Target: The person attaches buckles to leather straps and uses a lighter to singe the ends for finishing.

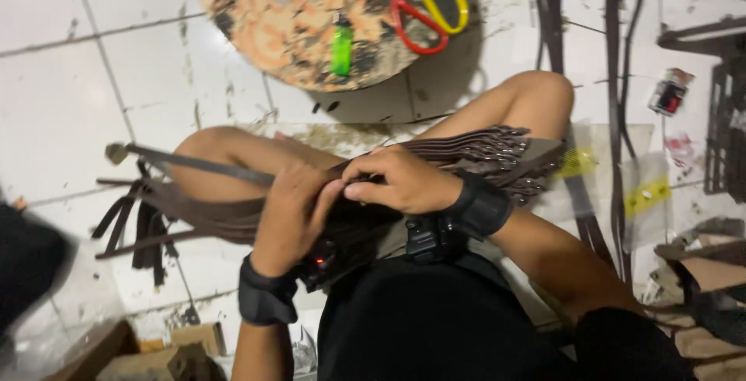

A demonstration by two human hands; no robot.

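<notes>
- A thick bundle of brown leather straps [435,156] lies across the seated person's lap, ends fanned out to both sides; it looks like mid-sorting, most straps already gathered.
- The left hand [291,206] curls over the bundle's middle, fingers closed on the straps.
- The right hand [400,180] lies knuckles-up, fingertips pinching a strap beside the left thumb.
- Scissors [429,10] and a green lighter [341,45] rest unused on the round board [264,31] on the floor.

hands [291,210] x2 | scissors [430,10] x1 | lighter [341,45] x1 | strap bundle [466,156] x1

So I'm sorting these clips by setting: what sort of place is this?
Probably a small leather-strap workshop, worked on the floor: both hands, left hand and right hand, hold a bundle of brown straps across the lap, with scissors on a worn round board on white tiles.
</notes>
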